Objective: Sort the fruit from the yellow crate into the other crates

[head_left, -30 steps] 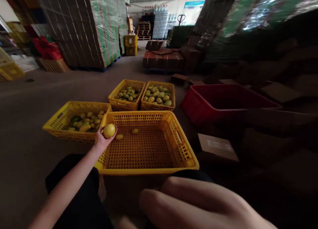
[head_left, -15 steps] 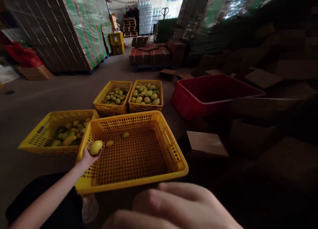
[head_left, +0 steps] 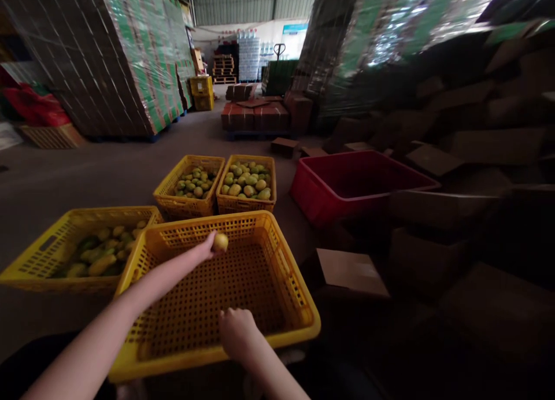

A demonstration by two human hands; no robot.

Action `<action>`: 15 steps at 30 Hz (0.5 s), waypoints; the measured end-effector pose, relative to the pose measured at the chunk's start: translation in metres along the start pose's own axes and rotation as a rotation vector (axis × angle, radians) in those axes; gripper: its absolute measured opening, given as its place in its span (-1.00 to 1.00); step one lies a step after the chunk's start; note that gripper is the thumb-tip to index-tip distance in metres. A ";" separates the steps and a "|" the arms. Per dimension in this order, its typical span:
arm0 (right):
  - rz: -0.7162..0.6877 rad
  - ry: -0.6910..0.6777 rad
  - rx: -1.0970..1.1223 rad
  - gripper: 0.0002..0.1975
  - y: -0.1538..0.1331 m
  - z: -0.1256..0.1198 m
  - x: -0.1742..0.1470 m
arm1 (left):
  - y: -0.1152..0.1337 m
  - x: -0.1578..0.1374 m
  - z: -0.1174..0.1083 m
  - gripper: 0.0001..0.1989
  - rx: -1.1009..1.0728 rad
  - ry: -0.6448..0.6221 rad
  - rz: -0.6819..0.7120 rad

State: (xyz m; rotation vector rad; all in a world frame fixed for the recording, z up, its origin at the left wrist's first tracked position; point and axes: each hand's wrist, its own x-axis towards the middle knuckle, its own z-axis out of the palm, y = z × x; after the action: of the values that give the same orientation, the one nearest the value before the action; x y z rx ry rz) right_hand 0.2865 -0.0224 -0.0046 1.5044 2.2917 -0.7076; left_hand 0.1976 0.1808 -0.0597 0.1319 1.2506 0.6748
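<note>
My left hand (head_left: 210,247) reaches across the large yellow crate (head_left: 299,325), its fingers closed around a yellow mango (head_left: 221,242) near the far wall. Below the hand, the perforated floor of the crate shows through. Over the near rim, my right hand (head_left: 237,330) is curled into a fist; what it holds, if anything, is hidden. My left forearm covers part of the crate's left side.
Another yellow crate (head_left: 39,261) with mangoes stands on the left. Behind are two smaller mango crates (head_left: 173,177) (head_left: 272,186). A red tub (head_left: 321,200) stands to the right, near a cardboard box (head_left: 353,271) and piled cartons. Wrapped stacks (head_left: 160,59) rise behind.
My left hand has moved right and farther over the crate with a mango. My right hand has gone from close to the camera to the near rim. Two loose mangoes in the crate no longer show separately.
</note>
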 end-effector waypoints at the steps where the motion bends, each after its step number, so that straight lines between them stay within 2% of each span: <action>1: 0.021 0.019 -0.008 -0.70 -0.001 -0.001 0.002 | 0.026 -0.002 0.026 -0.55 -0.010 -0.038 0.081; 4: 0.041 0.052 -0.005 -0.70 -0.003 -0.001 0.008 | 0.092 -0.010 0.089 -0.44 0.004 -0.157 0.277; 6: 0.040 0.039 0.002 -0.69 -0.002 0.000 0.011 | 0.108 -0.013 0.105 -0.42 0.252 -0.180 0.440; 7: 0.045 0.039 0.003 -0.69 -0.002 0.001 0.012 | 0.106 -0.013 0.103 -0.46 0.343 -0.174 0.474; 8: 0.050 0.047 0.003 -0.69 -0.001 0.002 0.012 | 0.097 -0.013 0.094 -0.53 0.414 -0.157 0.479; 10: 0.048 0.069 0.001 -0.69 -0.001 0.003 0.010 | 0.067 -0.011 0.059 -0.69 0.484 -0.118 0.428; 15: 0.042 0.059 -0.025 -0.69 -0.004 0.002 0.004 | -0.016 -0.012 -0.081 -0.75 0.587 0.010 0.294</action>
State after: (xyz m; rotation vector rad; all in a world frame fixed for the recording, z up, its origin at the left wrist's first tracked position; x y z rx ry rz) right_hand 0.2817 -0.0214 -0.0071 1.5773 2.2961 -0.6290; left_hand 0.1290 0.1401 -0.0839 0.8099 1.4243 0.5380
